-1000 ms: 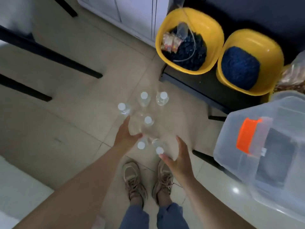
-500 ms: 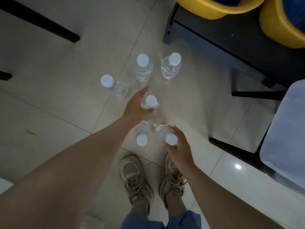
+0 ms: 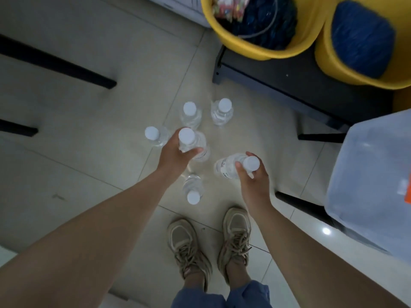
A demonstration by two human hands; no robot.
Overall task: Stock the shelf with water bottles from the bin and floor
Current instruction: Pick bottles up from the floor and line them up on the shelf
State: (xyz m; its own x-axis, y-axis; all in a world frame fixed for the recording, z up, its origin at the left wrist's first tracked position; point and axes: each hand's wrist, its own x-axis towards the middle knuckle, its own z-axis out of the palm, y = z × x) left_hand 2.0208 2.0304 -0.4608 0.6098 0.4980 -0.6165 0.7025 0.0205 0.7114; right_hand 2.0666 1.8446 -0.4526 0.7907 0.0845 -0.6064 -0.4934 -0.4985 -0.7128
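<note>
A person's left hand [image 3: 178, 155] and right hand [image 3: 252, 176] are each curling fingers around a clear plastic white-capped water bottle [image 3: 192, 142] above the tiled floor [image 3: 89, 152]; the slanting right-hand bottle [image 3: 231, 166] risks slipping onto four standing bottles [image 3: 192, 191].

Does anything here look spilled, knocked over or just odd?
No spill or damage shows. The odd part is water bottles standing on the bare floor: four upright, and one in each of the hands, left and right.
</note>
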